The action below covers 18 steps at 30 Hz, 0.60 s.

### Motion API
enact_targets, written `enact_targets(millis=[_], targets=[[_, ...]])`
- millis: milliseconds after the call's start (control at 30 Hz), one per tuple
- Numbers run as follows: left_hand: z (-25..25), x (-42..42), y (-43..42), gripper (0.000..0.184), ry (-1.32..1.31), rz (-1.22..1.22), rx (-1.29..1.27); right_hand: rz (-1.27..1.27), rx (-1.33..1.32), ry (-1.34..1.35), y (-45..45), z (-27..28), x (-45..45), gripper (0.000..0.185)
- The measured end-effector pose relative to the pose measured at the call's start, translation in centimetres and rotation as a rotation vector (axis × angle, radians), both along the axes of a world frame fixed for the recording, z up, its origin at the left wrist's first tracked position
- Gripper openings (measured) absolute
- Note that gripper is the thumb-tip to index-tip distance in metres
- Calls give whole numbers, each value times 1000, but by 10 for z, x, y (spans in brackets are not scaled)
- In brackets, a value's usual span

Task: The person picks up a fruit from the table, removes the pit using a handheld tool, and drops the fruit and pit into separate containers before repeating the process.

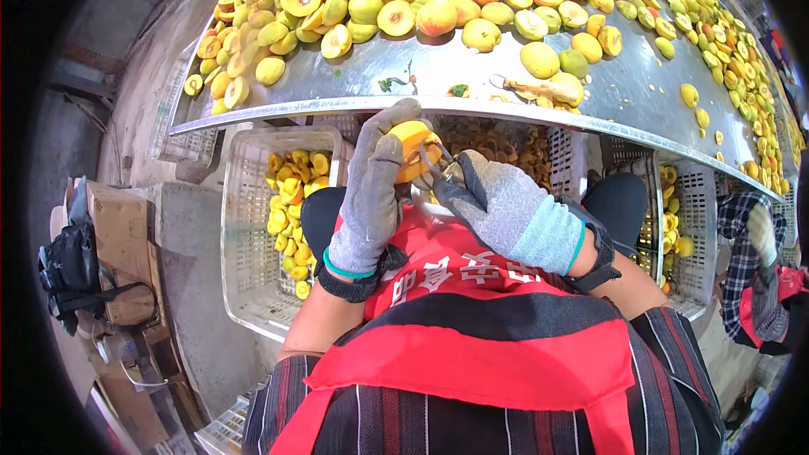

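Observation:
My left hand, in a grey glove with a teal cuff, is closed around a yellow-orange peach just below the table's front edge. My right hand, gloved the same way, grips a small pitting tool with a curved metal loop. The loop touches the peach's right side; most of the handle is hidden in my fingers. Beyond my hands, many halved peaches, several with brown pits showing, lie piled on the metal table.
A white crate with yellow peach pieces stands at lower left, and another crate at right. Brown pits fill a container under the table. Cardboard boxes and a black bag stand left. Another person's gloved hand shows far right.

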<state>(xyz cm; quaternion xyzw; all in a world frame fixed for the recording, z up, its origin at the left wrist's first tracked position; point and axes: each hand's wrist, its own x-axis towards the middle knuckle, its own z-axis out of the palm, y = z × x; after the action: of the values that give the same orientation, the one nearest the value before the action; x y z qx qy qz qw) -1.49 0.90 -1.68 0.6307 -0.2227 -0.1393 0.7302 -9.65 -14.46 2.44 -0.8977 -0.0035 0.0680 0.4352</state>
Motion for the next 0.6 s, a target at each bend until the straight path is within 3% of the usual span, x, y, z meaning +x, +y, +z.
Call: enact_targets(millis=[133, 233, 300, 333, 433, 500, 533, 600], targets=[[2, -5, -1, 55, 100, -9, -29, 19, 120, -19, -1, -3, 0, 31], [3, -8, -5, 55, 111, 17, -52, -34, 294, 122, 4, 0, 1, 32], [2, -9, -7, 54, 106, 27, -53, -125, 456, 410, 7, 3, 2, 31], [-1, -10, -7, 52, -25, 63, 33, -126, 457, 411, 7, -1, 2, 31], [-2, -14, -11, 47, -184, 114, 128, -77, 372, 182, 9, -16, -1, 29], [-2, -17, -12, 44, -210, 131, 135, -33, 139, -94, 12, -18, -5, 30], [-1, -18, -13, 43, -213, 138, 158, -36, 140, -93, 13, -23, -6, 30], [-1, -20, -16, 41, -216, 146, 180, 3, -109, -386, 16, -28, -6, 21]])
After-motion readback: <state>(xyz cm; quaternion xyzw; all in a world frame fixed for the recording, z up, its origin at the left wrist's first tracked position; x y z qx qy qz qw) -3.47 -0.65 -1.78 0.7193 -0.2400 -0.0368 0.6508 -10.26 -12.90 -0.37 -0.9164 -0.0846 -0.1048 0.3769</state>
